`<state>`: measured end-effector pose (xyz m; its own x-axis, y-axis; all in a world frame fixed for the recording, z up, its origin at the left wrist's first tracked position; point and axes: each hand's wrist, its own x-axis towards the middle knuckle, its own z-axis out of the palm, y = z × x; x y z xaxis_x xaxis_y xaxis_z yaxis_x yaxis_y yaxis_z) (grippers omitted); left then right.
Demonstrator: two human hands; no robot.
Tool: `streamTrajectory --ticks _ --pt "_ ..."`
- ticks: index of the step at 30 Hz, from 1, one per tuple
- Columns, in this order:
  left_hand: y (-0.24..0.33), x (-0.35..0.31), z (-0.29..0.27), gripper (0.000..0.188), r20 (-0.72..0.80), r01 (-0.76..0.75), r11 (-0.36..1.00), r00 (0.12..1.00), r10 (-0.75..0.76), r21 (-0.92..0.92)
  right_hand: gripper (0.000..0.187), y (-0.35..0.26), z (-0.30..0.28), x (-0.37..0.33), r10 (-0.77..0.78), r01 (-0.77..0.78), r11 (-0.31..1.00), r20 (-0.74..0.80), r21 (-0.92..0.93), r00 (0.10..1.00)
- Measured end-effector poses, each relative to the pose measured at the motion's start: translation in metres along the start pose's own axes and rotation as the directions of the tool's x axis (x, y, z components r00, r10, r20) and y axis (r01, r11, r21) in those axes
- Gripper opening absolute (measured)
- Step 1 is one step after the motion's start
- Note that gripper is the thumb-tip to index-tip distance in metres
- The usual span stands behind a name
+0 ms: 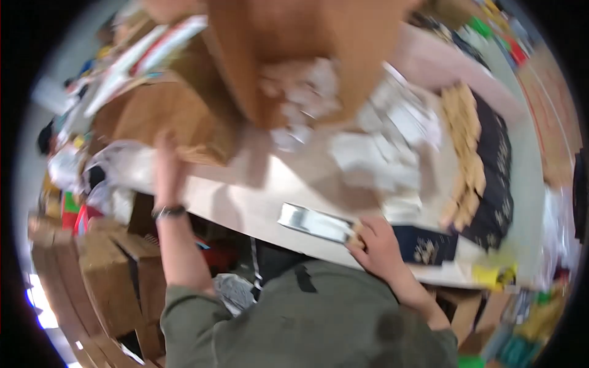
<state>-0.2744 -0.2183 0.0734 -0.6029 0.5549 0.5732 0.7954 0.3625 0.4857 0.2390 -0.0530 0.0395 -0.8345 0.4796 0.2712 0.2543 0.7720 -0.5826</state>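
My left hand (170, 159), somewhat blurred, is raised with its fingers stretched out, right beside a brown cardboard box (162, 116); whether it touches the box I cannot tell. My right hand (379, 248) is closed around the right end of a flat, silvery-white rectangular packet (316, 222) above the table's near edge. A small tan piece (356, 232) shows at its fingertips. Over the table's far side a large cardboard box (288, 30) is tipped with its opening toward me. Small white packets (310, 89) are in its mouth, blurred, some below it.
White packets (380, 162) lie piled on the pale table (215, 199). A row of tan packets (461, 153) and dark navy packets (497, 178) curves along the right. Blurred skin-toned shapes show at the upper rim. Cardboard boxes (110, 279) stand on the lower left.
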Motion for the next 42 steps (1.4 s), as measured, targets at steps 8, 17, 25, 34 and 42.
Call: streamTrajectory --ticks 8,17,25,34,42 --pt "0.152 -0.129 0.039 0.008 0.867 0.543 0.778 0.498 0.003 -0.314 0.033 0.013 -0.005 -0.021 0.04 -0.038 0.999 0.058 -0.039 0.998" --pt "0.251 -0.17 0.113 0.011 0.668 0.07 0.814 0.613 0.421 -0.576 0.036 0.014 0.006 -0.015 -0.013 0.012 1.0 0.077 0.025 0.997" --pt "0.274 -0.193 0.118 0.026 0.719 0.259 0.864 0.678 0.155 -0.431 0.043 0.013 0.006 -0.013 0.031 -0.027 0.996 0.044 -0.087 0.999" --pt "0.258 -0.16 0.087 0.069 0.661 -0.489 0.83 0.534 0.527 -0.267 0.029 -0.001 -0.039 0.003 -0.054 0.053 0.999 0.214 0.01 0.975" --pt "0.262 -0.178 0.09 0.04 0.955 0.605 0.754 0.279 0.102 -0.257 0.038 0.076 -0.151 -0.036 0.137 -0.135 0.941 -0.014 -0.312 0.99"
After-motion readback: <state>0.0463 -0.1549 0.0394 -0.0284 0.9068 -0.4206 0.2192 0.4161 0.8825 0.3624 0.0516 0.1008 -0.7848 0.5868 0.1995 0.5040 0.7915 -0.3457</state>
